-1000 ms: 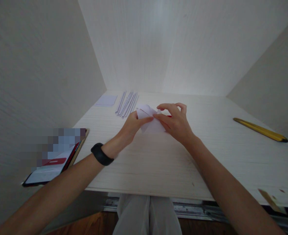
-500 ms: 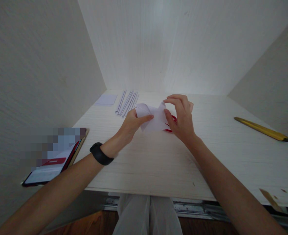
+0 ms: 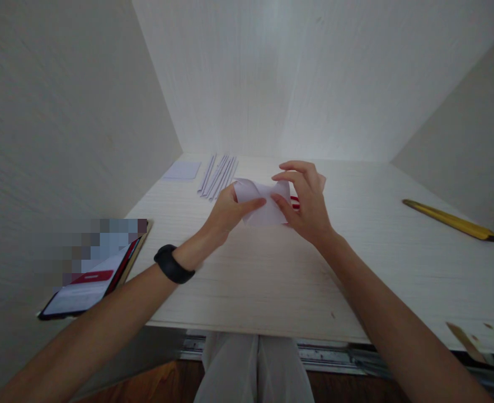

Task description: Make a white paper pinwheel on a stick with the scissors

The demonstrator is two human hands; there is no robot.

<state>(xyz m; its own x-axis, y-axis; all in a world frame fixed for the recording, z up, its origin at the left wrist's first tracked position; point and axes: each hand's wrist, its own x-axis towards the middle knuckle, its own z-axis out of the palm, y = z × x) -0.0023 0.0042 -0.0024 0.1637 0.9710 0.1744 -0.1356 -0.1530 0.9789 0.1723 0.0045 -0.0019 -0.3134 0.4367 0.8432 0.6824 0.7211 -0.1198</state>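
Observation:
A small piece of white paper [image 3: 267, 215] is held up over the middle of the table, its upper edge curled and its corners bent inward. My left hand [image 3: 226, 214] grips it from the left, thumb lying across the front and fingers hidden behind. My right hand [image 3: 311, 208] has its thumb pressed on the paper's right part near the middle, with the index finger arched above the folded right corner. Behind the paper and right hand, red loops [image 3: 296, 202] like scissor handles show in part. A black band [image 3: 173, 264] is round my left wrist.
Several thin rolled or folded white paper strips [image 3: 219, 176] lie at the back left, beside a flat white paper sheet [image 3: 182, 170]. A tablet-like device [image 3: 76, 302] leans at the left. A yellow tool [image 3: 450, 219] lies right. Walls enclose the white table [image 3: 247, 280].
My right hand has shifted slightly left, and its thumb has come from the paper's right edge toward the middle. The right corner is now folded inward. My left hand has barely moved.

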